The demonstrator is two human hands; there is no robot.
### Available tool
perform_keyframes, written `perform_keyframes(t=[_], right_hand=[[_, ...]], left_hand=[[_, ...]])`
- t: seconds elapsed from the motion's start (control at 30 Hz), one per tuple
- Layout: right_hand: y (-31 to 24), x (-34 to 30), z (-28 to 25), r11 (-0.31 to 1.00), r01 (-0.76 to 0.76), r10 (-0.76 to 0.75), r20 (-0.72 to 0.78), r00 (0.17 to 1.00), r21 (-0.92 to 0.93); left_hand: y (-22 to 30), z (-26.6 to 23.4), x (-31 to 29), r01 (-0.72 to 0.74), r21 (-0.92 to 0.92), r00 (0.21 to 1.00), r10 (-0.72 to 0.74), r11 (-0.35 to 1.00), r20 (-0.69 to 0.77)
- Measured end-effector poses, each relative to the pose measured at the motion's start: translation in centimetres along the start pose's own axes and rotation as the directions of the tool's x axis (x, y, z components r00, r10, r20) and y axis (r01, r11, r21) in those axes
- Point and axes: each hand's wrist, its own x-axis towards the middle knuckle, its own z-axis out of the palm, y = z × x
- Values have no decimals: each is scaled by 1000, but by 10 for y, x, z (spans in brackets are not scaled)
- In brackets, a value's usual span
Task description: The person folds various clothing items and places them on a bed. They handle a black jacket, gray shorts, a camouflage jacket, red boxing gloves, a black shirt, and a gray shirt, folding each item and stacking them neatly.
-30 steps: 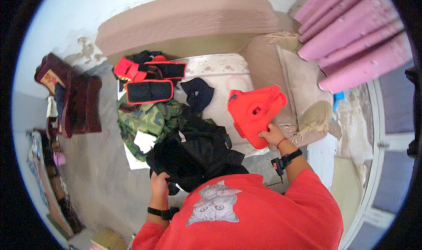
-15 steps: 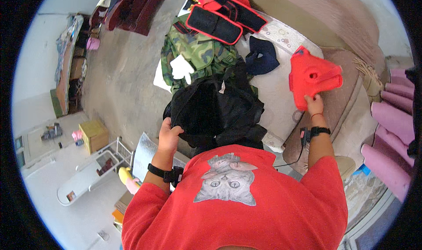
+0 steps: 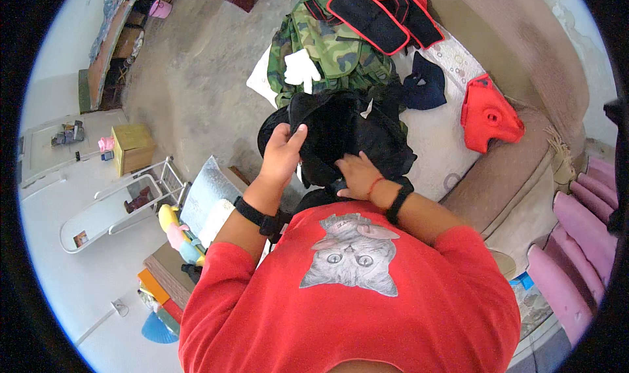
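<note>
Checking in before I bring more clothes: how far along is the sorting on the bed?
Already laid aside: the red garment and the navy piece, lying apart on the bed. In hand: the black garment, left hand gripping its edge, right hand on it. Left: the camouflage garment and the black red-trimmed items.

We see a camouflage garment (image 3: 327, 48) spread on the bed (image 3: 436, 134), with a white glove (image 3: 303, 70) lying on it. Beside it rest black pouches with red trim (image 3: 377, 16), a dark blue cap (image 3: 424, 88) and, well apart, a red padded piece (image 3: 488, 114). On the concrete floor (image 3: 196, 78) stand a small yellowish box (image 3: 133, 147) and a white wire rack (image 3: 124, 199). Pink cushions (image 3: 576, 242) line the right edge.
</note>
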Motion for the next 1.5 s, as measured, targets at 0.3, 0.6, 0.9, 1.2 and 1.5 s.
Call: perform_keyframes(t=[0.3, 0.6, 0.9, 1.2, 1.5], right_hand=[[-78, 2, -30, 872, -30, 159, -226, 961, 489], [-195, 19, -86, 987, 90, -68, -164, 984, 131], [-208, -2, -59, 983, -90, 43, -275, 960, -160], [-153, -32, -89, 989, -145, 142, -478, 867, 32], [-109, 18, -115, 931, -91, 289, -560, 776, 354]], left_hand=[[-39, -82, -38, -748, 353, 619, 782, 562, 67], [-75, -101, -49, -795, 122, 567, 657, 594, 497], [-73, -106, -61, -861, -14, 397, 691, 508, 604], [-42, -79, -75, -867, 190, 476, 650, 462, 593], [-22, -160, -97, -617, 676, 761, 524, 401, 384]])
